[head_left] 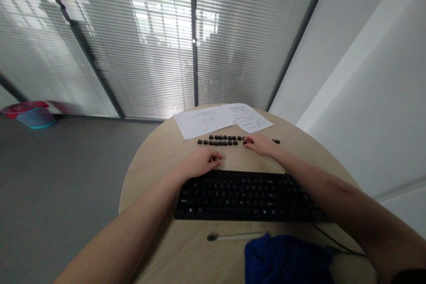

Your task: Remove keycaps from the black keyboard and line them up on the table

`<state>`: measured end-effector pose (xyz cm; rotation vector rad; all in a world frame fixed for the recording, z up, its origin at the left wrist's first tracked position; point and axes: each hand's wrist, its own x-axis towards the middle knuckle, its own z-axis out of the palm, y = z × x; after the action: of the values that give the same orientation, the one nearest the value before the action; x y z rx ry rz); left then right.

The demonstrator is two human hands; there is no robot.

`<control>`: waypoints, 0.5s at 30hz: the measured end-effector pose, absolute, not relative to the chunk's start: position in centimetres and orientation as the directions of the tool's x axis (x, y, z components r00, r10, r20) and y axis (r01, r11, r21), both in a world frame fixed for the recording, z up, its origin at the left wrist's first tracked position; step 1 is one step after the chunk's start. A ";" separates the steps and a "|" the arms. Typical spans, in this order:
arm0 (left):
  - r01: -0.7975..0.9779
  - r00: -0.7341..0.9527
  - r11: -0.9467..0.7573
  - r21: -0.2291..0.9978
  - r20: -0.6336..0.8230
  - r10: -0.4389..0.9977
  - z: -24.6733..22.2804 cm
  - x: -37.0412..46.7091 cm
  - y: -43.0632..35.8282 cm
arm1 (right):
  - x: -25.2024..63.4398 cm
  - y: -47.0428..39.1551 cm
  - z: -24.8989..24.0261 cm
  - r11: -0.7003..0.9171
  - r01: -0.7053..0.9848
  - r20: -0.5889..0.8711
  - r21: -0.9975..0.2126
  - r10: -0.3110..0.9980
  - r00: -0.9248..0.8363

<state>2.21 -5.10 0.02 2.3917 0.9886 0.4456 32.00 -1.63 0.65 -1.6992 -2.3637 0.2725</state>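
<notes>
A black keyboard (246,197) lies on the round wooden table (189,248). Behind it, small black keycaps (220,143) stand in two rows. My right hand (258,143) is at the right part of these rows, its fingertips closed on a black keycap (245,143). My left hand (203,161) rests at the keyboard's back left edge, fingers curled and slightly apart, with nothing visible between them. A couple more keycaps (276,141) sit to the right, beyond my right wrist.
Printed papers (206,120) lie at the table's far edge. Near the front are a thin brush (233,236), a blue cloth (286,259) and a black cable (336,242). A blue and red basket (36,117) stands on the floor at left, by a glass partition with blinds.
</notes>
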 end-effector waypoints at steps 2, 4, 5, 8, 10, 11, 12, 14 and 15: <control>0.546 0.705 -0.610 0.575 0.079 0.705 0.1 2.0 -5.2 | 31.7 -0.8 0.0 0.297 0.915 0.062 -0.275 0.955 -0.292; 0.547 0.721 -0.611 0.572 0.048 0.691 0.4 1.9 -5.3 | 31.5 -0.5 -0.4 0.287 0.916 0.057 -0.279 0.957 -0.283; 0.553 0.724 -0.613 0.565 0.038 0.688 0.5 1.8 -5.4 | 31.4 -0.5 -0.5 0.286 0.916 0.053 -0.281 0.958 -0.282; 0.567 0.723 -0.616 0.546 0.029 0.691 0.9 1.7 -5.3 | 31.4 -0.4 -0.7 0.285 0.916 0.046 -0.283 0.958 -0.284; 0.564 0.724 -0.622 0.542 0.037 0.689 1.0 1.6 -5.3 | 31.4 -0.4 -0.8 0.286 0.915 0.047 -0.283 0.957 -0.285; 0.561 0.727 -0.627 0.541 0.041 0.685 1.0 1.6 -5.3 | 31.4 -0.4 -0.8 0.287 0.915 0.051 -0.283 0.957 -0.285; 0.557 0.731 -0.632 0.539 0.044 0.681 1.1 1.6 -5.3 | 31.4 -0.4 -0.9 0.289 0.915 0.057 -0.283 0.957 -0.284; 0.548 0.740 -0.639 0.540 0.043 0.671 1.0 1.7 -5.4 | 31.3 -0.6 -1.0 0.292 0.914 0.075 -0.281 0.956 -0.283; 0.541 0.745 -0.641 0.545 0.044 0.666 1.0 1.7 -5.4 | 31.2 -0.7 -1.0 0.293 0.914 0.085 -0.281 0.956 -0.281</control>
<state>1.73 -5.40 1.02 2.4341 0.9111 0.3289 31.23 -0.67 -1.03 -1.7189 -2.3255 0.2591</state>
